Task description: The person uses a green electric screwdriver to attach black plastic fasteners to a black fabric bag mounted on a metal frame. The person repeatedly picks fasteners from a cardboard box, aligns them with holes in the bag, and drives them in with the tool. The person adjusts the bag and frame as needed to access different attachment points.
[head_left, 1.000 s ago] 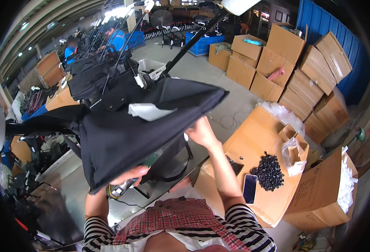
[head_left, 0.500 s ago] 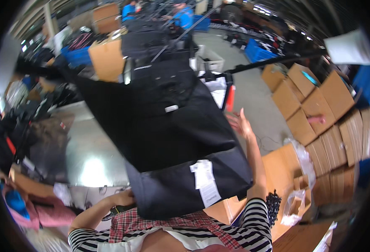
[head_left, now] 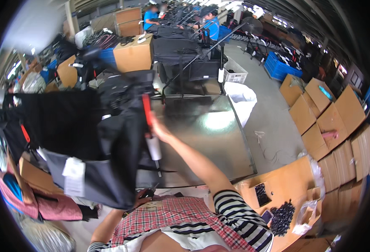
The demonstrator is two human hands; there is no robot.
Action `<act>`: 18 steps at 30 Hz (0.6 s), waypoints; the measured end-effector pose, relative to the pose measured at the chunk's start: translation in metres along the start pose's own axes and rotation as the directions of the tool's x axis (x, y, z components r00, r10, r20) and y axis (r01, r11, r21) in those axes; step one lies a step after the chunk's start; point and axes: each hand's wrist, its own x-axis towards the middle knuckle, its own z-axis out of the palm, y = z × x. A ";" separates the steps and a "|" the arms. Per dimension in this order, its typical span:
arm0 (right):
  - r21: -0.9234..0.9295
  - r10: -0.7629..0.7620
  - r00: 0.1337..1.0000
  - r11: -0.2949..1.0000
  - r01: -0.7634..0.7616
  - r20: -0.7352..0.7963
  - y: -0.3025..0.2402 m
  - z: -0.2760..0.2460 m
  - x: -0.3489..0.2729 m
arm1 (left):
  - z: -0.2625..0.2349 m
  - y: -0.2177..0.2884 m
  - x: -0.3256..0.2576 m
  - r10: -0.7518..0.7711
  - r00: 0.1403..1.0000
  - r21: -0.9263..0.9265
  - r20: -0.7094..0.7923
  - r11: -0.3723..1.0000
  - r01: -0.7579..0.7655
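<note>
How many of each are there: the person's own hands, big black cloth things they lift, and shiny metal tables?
Hands: 2, the left hand and the right hand
Black cloth cover: 1
Metal table: 1
Total: 4

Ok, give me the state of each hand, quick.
Left hand: mostly hidden under the black fabric bag; grip cannot be told.
Right hand: raised against the bag beside its red strap; grip cannot be told.
</note>
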 end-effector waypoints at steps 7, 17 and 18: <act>-0.279 -0.302 0.916 0.885 0.372 0.264 0.001 -0.055 0.061 | -0.022 0.049 0.035 -0.132 0.989 -0.365 0.060 0.920 0.145; -0.718 -0.557 0.546 0.684 -0.127 -0.626 -0.082 -0.503 0.226 | -0.046 0.078 0.152 -0.301 0.954 -0.531 -0.003 0.809 0.253; -0.700 -0.626 0.348 0.699 -0.145 -0.697 -0.119 -0.507 0.256 | -0.046 0.089 0.162 -0.351 0.936 -0.527 -0.012 0.798 0.293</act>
